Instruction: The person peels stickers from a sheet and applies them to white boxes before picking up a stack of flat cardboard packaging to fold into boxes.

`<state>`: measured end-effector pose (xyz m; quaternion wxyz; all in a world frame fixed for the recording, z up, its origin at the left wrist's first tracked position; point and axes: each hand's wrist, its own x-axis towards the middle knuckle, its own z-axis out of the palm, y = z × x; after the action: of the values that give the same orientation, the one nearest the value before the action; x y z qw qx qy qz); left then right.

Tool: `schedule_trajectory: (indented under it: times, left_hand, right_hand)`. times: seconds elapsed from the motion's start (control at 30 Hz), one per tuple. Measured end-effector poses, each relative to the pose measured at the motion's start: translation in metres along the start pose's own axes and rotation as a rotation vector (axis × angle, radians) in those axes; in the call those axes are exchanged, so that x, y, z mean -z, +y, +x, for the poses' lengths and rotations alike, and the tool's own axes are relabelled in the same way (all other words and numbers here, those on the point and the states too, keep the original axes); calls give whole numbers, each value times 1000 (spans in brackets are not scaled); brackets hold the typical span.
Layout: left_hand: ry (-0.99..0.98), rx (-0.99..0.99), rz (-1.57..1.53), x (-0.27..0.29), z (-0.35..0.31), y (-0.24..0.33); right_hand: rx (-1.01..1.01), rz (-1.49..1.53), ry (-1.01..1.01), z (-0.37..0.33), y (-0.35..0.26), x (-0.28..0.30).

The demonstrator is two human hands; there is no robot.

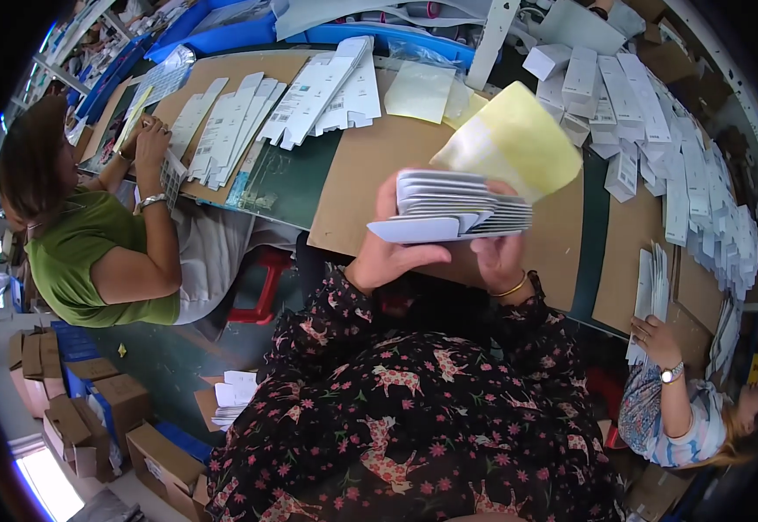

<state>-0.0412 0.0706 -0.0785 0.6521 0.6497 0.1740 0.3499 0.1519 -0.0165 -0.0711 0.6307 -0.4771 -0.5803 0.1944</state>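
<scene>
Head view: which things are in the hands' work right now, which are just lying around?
In hand:
- stack of flat white cartons, gripped by left hand and right hand
- yellow sheet, sticking up behind the stack

Lying about:
- flat cartons fanned out on the table
- folded white boxes
- brown boxes on the floor
- co-workers' own carton piles

You are holding a stack of flat white boxes [453, 209]; more flat white boxes [318, 87] are lying on the bench [370, 165].
</scene>
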Motion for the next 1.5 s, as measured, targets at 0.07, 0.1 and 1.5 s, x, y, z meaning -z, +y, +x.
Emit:
schedule_trajectory:
  times: [0.07, 0.1, 1.5]
  left_hand:
    - [60, -72, 35, -1, 0, -19]
    - [95, -112, 55, -2, 0, -27]
    - [172, 75, 748, -54, -1, -21]
  right_hand:
    - [-48, -103, -43, -5, 14, 3]
    - [-93, -203, -91, -9, 24, 6]
    - [-330, -38, 349, -28, -88, 46]
